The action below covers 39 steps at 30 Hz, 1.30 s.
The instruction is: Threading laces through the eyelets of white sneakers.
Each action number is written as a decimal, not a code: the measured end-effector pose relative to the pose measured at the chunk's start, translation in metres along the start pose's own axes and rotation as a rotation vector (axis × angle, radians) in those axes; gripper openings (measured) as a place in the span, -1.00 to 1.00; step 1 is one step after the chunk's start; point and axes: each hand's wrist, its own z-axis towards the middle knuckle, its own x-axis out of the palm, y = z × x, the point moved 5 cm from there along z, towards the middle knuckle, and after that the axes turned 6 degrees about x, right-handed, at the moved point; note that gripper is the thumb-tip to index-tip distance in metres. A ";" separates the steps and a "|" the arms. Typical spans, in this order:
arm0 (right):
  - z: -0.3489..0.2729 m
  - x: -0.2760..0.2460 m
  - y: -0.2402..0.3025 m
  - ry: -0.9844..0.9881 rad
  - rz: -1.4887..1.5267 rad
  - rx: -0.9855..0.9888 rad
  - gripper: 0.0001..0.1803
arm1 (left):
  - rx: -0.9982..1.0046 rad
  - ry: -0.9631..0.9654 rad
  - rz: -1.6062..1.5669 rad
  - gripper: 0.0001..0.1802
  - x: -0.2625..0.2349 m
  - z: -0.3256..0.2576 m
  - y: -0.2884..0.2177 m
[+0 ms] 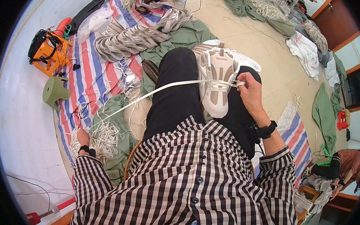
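Observation:
A beige and white sneaker [215,99] rests between my thighs, toe toward me. My right hand [251,91] is at its right side, fingers pinched on a white shoelace [163,87]. That lace crosses the shoe's eyelet area and runs left over my thigh to a tangled heap of white shoelaces [106,139] on the floor. At the left edge of this heap is my left hand [82,137], reaching down; its fingers are too small and partly hidden to show what they grip.
Rows of stacked beige shoe parts [129,40] lie on a striped tarp [94,63] ahead to the left. An orange frame [53,51] and a green stool [55,91] stand at the left. White bags [305,54] lie far right; another person [344,170] is at the right.

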 end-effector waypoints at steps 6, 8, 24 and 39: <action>-0.005 0.001 0.022 0.043 -0.206 -0.101 -0.87 | -0.099 -0.092 -0.006 -0.82 -0.010 0.000 0.003; -0.007 -0.005 0.025 0.024 -0.236 -0.117 -0.86 | -0.060 -0.093 -0.233 -0.81 -0.018 0.031 -0.032; 0.004 0.004 0.027 0.139 -0.422 -0.226 -0.80 | 0.681 0.067 -1.323 -0.87 -0.259 0.062 -0.481; 0.006 0.002 0.024 0.148 -0.362 -0.278 -0.80 | 1.078 -0.078 -1.055 -0.87 -0.239 0.048 -0.576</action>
